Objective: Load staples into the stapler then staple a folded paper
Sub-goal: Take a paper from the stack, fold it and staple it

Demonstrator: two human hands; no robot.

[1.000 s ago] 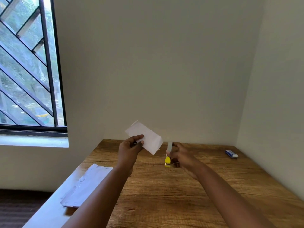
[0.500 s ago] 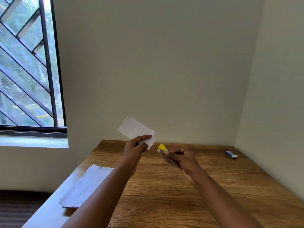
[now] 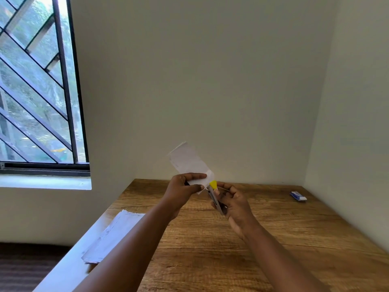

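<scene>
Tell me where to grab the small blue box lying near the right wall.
Pinch the blue box across its two long sides, coming down from above. It lies flat and low on the table, close to the corner, so the top is the open approach.

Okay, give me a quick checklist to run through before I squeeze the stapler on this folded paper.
1. Left hand holds the folded paper: ok.
2. Right hand grips the stapler: ok.
3. Stapler's yellow tip meets the paper's lower corner: ok.
4. Paper edge actually seated in the stapler's mouth: cannot tell, too small.
5. Staples loaded: cannot tell.
6. Fingertips clear of the mouth: cannot tell; the left thumb sits close beside it.
</scene>
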